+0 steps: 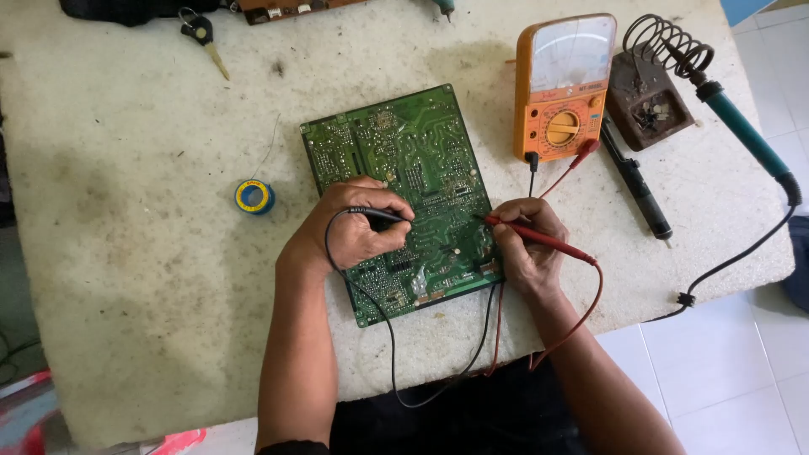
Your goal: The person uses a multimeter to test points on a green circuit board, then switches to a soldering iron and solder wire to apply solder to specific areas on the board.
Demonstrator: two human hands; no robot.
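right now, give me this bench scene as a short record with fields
surface: worn white table
left hand: holds black probe, tip down on the green circuit board
right hand: holds red probe, tip on the board's right part
meter: orange analog multimeter behind the board, both leads plugged in
right side: soldering iron in coil stand, black desoldering pump
left side: solder spool
far edge: key
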